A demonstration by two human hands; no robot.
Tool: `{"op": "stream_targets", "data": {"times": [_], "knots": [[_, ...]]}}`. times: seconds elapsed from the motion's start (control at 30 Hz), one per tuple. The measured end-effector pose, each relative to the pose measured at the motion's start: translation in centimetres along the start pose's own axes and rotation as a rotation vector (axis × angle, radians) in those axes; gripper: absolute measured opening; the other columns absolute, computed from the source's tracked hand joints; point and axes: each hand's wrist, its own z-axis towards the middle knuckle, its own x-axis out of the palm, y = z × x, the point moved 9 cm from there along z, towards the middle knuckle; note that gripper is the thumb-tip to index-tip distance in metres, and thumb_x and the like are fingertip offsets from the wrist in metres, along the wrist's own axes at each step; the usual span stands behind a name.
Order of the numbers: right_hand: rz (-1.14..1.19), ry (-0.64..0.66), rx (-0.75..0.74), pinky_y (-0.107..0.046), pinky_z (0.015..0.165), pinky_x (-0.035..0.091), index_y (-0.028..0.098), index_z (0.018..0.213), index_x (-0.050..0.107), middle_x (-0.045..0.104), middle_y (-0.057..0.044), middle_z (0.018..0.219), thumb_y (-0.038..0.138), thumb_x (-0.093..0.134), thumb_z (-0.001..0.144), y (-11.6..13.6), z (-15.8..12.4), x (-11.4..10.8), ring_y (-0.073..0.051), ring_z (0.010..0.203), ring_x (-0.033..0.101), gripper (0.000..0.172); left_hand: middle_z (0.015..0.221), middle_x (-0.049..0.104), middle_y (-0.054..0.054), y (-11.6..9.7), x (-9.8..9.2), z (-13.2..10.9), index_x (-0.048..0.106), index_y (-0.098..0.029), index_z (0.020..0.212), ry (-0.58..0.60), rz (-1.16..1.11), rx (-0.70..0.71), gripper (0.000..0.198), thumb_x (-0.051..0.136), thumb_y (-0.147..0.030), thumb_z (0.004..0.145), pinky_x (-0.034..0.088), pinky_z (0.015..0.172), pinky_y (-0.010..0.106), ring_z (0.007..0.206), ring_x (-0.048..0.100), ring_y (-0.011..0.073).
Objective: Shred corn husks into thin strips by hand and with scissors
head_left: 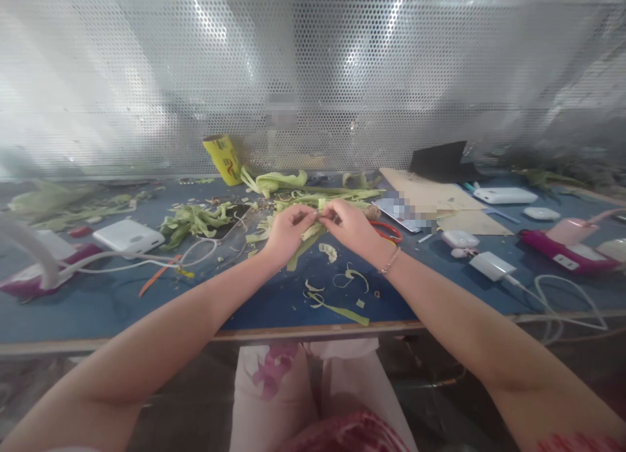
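Observation:
My left hand (pixel 286 233) and my right hand (pixel 349 227) meet over the middle of the blue table (pixel 98 302). Both pinch the same bundle of pale green strips (pixel 309 233), which hangs down between them toward the tabletop. The fingers of each hand are curled tight on the strips. A thin bracelet circles my right wrist. Cut green scraps (pixel 337 305) lie on the table just below my hands. A larger heap of green strips (pixel 303 191) lies right behind them.
A perforated metal screen (pixel 313 80) closes off the back. A yellow roll (pixel 222 157) leans there. A white device (pixel 128 235) with cables lies left, a pink-and-white tool (pixel 570 246) and white chargers right. Red-handled scissors (pixel 388 230), a phone (pixel 401 214) and cardboard (pixel 440 197) lie beside my right hand.

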Motion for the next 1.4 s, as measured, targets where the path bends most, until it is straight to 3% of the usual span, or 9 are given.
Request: {"op": "stream_targets", "data": {"times": [0.4, 0.77, 1.4], "knots": [[-0.058, -0.033, -0.066, -0.032, 0.074, 0.042, 0.019, 0.079, 0.051, 0.057, -0.004, 0.079, 0.023, 0.052, 0.085, 0.6, 0.0, -0.4, -0.018, 0.078, 0.054, 0.007, 0.073, 0.063, 0.002, 0.3, 0.0, -0.1, 0.061, -0.017, 0.075, -0.042, -0.113, -0.025, 0.018, 0.064, -0.035, 0.072, 0.048, 0.07, 0.028, 0.07, 0.057, 0.0118], [-0.081, -0.001, -0.064, -0.031, 0.073, 0.041, 0.019, 0.075, 0.047, 0.054, -0.004, 0.079, 0.016, 0.048, 0.085, 0.7, 0.0, -0.2, -0.017, 0.077, 0.053, 0.011, 0.073, 0.064, 0.001, 0.7, 0.3, -0.1, 0.061, -0.017, 0.074, -0.029, -0.164, -0.044, 0.017, 0.066, -0.034, 0.07, 0.048, 0.068, 0.027, 0.07, 0.058, 0.0118], [-0.035, 0.111, -0.01, -0.028, 0.068, 0.035, 0.02, 0.077, 0.038, 0.049, -0.003, 0.079, 0.014, 0.04, 0.084, 0.3, 0.0, 1.1, -0.015, 0.073, 0.045, 0.01, 0.063, 0.053, -0.002, 0.5, -0.3, 0.4, 0.056, -0.017, 0.071, -0.066, 0.02, -0.008, 0.012, 0.058, -0.028, 0.074, 0.038, 0.06, 0.023, 0.06, 0.047, 0.0096]]}}
